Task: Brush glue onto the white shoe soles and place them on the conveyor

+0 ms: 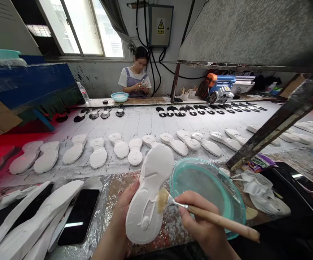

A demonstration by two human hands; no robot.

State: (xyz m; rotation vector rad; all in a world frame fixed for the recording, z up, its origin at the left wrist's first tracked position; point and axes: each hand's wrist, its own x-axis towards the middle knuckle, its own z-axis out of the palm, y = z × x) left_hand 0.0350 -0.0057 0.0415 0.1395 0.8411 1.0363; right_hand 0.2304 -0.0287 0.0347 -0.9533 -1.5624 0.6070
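A white shoe sole (148,213) is held up over the work table by my left hand (126,206), whose fingers wrap its left edge. My right hand (202,216) grips the wooden handle of a brush (216,218). The pale bristles touch the right edge of the sole at its narrow middle. Behind my right hand stands a teal basin (205,184) with a cloudy bottom. Left of my hands, more white soles (56,213) lie piled beside a black phone (79,216).
A row of white soles (99,153) lies along the white belt (145,124), with black shoe pieces (199,109) on its far side. A slanted metal post (275,126) rises at the right. Across the belt a person (136,77) sits holding a phone. Another phone (304,177) lies at right.
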